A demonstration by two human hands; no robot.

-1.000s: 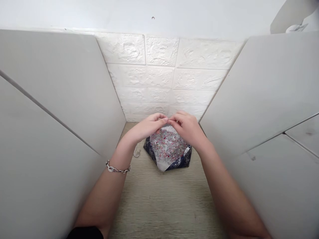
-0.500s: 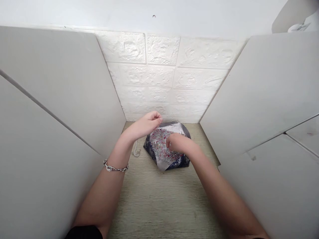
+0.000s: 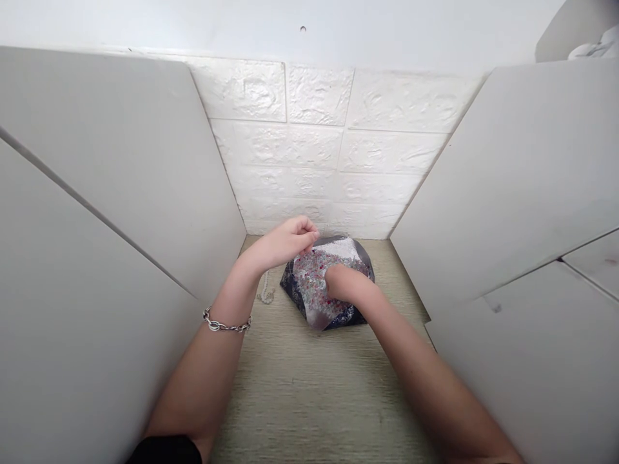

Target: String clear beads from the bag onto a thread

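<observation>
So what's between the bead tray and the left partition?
Head view: a pale strand lies on the mat between bead tray and left partition.

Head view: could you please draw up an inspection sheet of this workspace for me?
Surface: beige, textured tabletop.
Job's things: dark blue folded paper tray filled with small mixed-colour beads.
Clutter: a pale beaded strand lies on the tabletop to the left of the tray.
Hands: left hand raised over the tray's far left rim, fingertips pinched together; right hand down on the beads, its fingertips hidden.
Cables: nothing seen.
Surroundings: white left partition and right partition, white brick-pattern wall behind; chain bracelet on the left wrist.
</observation>
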